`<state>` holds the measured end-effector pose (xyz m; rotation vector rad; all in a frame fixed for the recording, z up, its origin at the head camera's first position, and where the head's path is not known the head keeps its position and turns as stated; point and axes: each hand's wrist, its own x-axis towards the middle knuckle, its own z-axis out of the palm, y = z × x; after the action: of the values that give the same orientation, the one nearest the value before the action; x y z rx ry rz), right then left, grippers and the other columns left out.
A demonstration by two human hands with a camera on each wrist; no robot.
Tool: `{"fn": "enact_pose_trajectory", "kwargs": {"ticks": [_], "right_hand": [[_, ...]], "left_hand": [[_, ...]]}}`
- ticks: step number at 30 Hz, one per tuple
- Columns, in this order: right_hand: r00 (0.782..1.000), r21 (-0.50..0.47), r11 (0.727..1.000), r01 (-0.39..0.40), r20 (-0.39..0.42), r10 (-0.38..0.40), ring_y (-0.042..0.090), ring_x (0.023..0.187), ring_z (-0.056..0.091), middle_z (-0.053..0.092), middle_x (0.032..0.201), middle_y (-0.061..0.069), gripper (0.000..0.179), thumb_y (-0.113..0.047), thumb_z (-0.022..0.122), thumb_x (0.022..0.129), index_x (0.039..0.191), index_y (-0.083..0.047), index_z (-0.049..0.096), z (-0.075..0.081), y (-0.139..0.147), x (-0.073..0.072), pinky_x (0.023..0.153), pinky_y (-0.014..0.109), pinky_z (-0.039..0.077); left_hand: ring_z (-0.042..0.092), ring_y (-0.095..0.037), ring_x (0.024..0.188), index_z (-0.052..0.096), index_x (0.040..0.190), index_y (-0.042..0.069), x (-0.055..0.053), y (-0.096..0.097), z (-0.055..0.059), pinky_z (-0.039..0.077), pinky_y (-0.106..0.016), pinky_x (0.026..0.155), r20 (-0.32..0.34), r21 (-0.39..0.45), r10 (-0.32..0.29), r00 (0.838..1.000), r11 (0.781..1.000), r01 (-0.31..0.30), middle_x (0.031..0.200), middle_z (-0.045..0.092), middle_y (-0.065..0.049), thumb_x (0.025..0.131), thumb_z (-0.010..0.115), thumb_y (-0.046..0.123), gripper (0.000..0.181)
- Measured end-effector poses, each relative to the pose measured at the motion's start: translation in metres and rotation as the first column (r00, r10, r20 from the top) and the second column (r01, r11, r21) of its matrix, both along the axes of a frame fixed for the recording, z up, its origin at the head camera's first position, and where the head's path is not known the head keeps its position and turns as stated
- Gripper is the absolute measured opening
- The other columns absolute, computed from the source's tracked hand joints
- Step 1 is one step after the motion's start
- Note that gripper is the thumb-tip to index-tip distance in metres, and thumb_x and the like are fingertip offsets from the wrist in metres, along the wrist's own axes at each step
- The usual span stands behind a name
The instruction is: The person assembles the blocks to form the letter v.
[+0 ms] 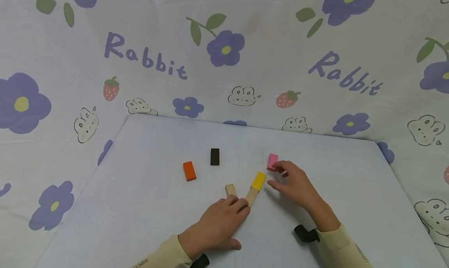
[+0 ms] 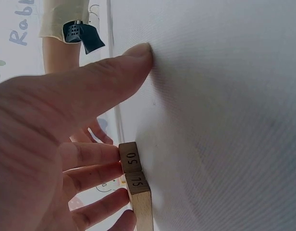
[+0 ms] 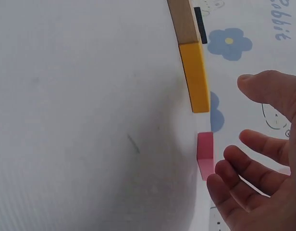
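Observation:
My left hand lies over the near ends of two plain wooden blocks, fingers extended onto them and thumb apart. One wooden block leans left and the other leans right, so they spread like a V. The left wrist view shows their end faces, a block marked 50 and a block marked 75. A yellow block continues the right-hand one at its far end. Beside it my right hand hovers with fingers parted, holding nothing, fingertips close to a pink block.
An orange block and a black block lie farther back on the white table. A cloth printed with flowers and rabbits hangs behind the table. Dark wrist devices sit at both cuffs.

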<state>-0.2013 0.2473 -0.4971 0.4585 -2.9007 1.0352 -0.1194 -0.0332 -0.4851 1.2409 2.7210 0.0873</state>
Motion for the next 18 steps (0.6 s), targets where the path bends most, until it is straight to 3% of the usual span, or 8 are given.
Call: {"fn": "enact_pose_trajectory", "kwargs": {"ticks": [18], "right_hand": [[0.996, 0.034, 0.998, 0.044, 0.071, -0.046, 0.039, 0.121, 0.063, 0.062, 0.138, 0.02, 0.071, -0.024, 0.087, 0.093, 0.152, -0.004, 0.053, -0.001, 0.017, -0.009, 0.103, 0.058, 0.055]], "left_hand": [[0.047, -0.016, 0.129, 0.058, 0.154, 0.018, 0.002, -0.002, -0.002, 0.049, -0.03, 0.106, 0.02, -0.018, 0.001, 1.0, 1.0, -0.001, 0.151, 0.053, 0.004, 0.082, 0.089, 0.066, 0.093]]}}
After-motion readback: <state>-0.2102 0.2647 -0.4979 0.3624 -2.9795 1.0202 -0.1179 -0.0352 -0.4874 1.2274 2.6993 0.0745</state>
